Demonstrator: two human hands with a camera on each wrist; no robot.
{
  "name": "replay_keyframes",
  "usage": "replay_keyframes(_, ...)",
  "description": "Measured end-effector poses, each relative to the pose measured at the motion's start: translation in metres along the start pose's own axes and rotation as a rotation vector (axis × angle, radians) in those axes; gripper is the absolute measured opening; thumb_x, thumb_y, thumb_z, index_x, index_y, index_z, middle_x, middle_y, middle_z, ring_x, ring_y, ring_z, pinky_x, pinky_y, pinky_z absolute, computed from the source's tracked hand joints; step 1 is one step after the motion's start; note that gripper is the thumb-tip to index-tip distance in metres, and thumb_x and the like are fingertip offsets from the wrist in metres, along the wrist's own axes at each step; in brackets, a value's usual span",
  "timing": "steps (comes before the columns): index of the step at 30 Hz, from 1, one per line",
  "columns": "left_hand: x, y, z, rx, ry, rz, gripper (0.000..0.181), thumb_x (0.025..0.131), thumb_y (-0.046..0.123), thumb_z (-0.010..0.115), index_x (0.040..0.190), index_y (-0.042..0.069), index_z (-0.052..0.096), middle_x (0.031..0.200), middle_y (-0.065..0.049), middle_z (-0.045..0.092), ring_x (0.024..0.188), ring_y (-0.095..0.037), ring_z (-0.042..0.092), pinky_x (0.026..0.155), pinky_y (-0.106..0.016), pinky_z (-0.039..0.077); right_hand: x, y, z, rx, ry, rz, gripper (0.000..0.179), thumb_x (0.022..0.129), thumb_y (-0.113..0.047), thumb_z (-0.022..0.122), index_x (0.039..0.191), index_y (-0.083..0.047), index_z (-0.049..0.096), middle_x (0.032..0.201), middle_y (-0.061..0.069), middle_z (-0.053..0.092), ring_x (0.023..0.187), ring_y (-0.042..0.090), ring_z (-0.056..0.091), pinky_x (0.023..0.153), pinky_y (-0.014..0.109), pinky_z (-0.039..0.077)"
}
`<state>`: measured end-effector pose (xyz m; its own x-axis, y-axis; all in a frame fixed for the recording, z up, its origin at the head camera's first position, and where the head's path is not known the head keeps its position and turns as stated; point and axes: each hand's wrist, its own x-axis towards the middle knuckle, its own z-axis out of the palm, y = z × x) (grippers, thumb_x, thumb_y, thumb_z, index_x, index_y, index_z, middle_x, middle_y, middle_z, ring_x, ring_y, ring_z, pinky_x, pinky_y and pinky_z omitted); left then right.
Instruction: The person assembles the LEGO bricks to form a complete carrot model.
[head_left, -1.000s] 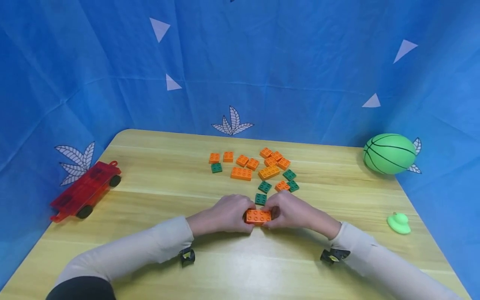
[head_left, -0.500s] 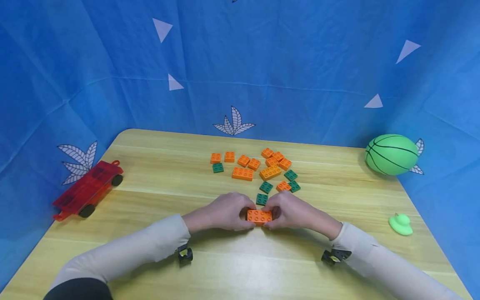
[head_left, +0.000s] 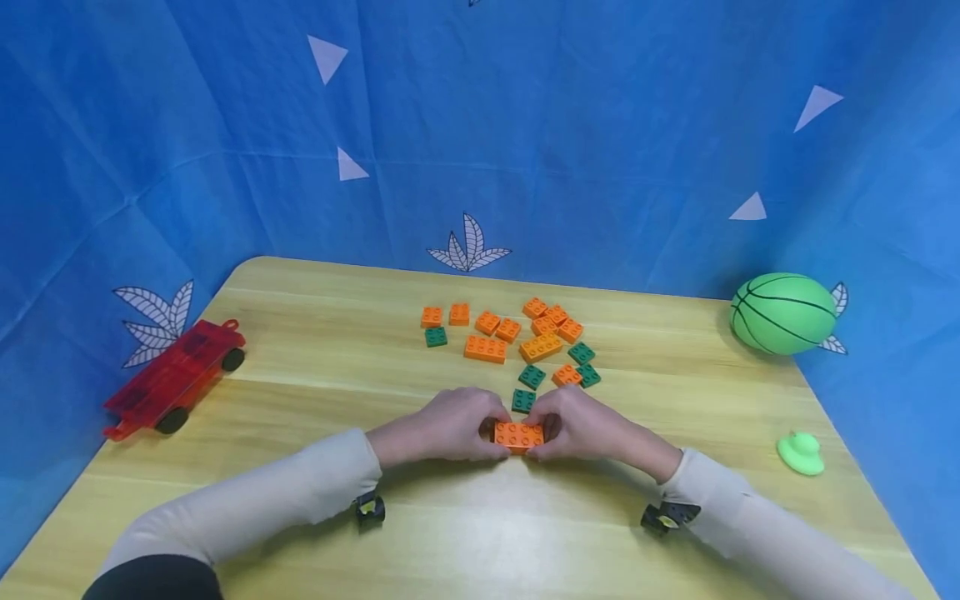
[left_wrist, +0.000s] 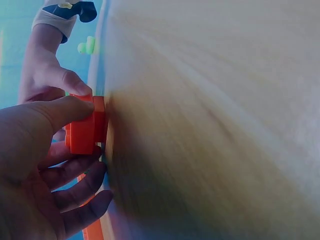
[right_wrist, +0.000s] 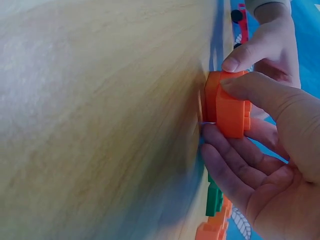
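An orange eight-stud building brick [head_left: 519, 437] sits low over the table between both hands. My left hand [head_left: 456, 425] pinches its left end between thumb and fingers. At the right end, my right hand [head_left: 587, 425] holds it the same way. Both wrist views show two orange layers: the upper brick [left_wrist: 82, 132] is under the thumbs, and a lower orange piece [right_wrist: 211, 96] lies against the tabletop. A green four-stud brick [head_left: 523, 401] lies just beyond the fingertips. Parts of the orange bricks are hidden behind the thumbs and fingers.
Several loose orange bricks [head_left: 485, 349] and green bricks [head_left: 581, 353] are scattered farther back. A red toy wagon [head_left: 176, 379] stands at the left edge. On the right are a green ball [head_left: 783, 313] and a small light-green toy [head_left: 801, 453]. Blue cloth [head_left: 600, 150] surrounds the table [head_left: 337, 333].
Both hands keep their hold on the orange brick, almost in place. My left wrist has shifted very slightly left, and the head view has moved a little.
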<state>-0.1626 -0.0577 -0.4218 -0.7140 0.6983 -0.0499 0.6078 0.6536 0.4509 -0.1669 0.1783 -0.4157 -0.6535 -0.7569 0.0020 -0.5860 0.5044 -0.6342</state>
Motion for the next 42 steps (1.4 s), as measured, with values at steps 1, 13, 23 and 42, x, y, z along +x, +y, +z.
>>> replay_keyframes(1, -0.001, 0.0, 0.0, 0.0, -0.004, -0.003, 0.03, 0.083, 0.037, 0.084, 0.106, 0.018, 0.079, 0.09, 0.01, 0.069, 0.075, -0.006, 0.052, 0.061, -0.021, 0.04, -0.001, 0.0, 0.001, 0.007, 0.001, -0.001, 0.016, 0.079, -0.013, 0.087, 0.09, -0.013, 0.076, 0.081, -0.005, 0.073, 0.067, -0.003, 0.061, 0.061, 0.019, 0.056)
replay_keyframes(13, -0.002, -0.002, -0.002, 0.024, -0.015, -0.029, 0.034, 0.084, 0.04, 0.083, 0.111, 0.019, 0.079, 0.096, 0.008, 0.072, 0.076, -0.006, 0.053, 0.06, -0.022, 0.039, 0.001, 0.0, 0.004, -0.01, 0.015, 0.006, 0.017, 0.08, -0.015, 0.086, 0.092, -0.015, 0.074, 0.081, -0.006, 0.07, 0.067, -0.001, 0.059, 0.06, 0.02, 0.054)
replay_keyframes(23, 0.001, -0.009, -0.004, -0.001, -0.018, -0.035, 0.037, 0.087, 0.04, 0.081, 0.116, 0.019, 0.077, 0.105, 0.006, 0.071, 0.084, -0.008, 0.055, 0.065, -0.023, 0.041, 0.004, -0.005, 0.007, -0.175, 0.046, 0.033, 0.023, 0.087, -0.024, 0.082, 0.108, -0.016, 0.076, 0.085, -0.01, 0.069, 0.068, 0.005, 0.053, 0.06, 0.019, 0.045)
replay_keyframes(42, 0.046, -0.063, -0.036, 0.048, 0.135, -0.173, 0.058, 0.095, 0.036, 0.073, 0.147, 0.016, 0.057, 0.156, -0.013, 0.05, 0.148, -0.035, 0.042, 0.125, -0.059, 0.027, 0.005, -0.012, 0.01, -0.23, 0.095, 0.074, 0.038, 0.088, -0.028, 0.082, 0.119, -0.009, 0.073, 0.09, -0.006, 0.071, 0.071, 0.005, 0.057, 0.068, 0.02, 0.048)
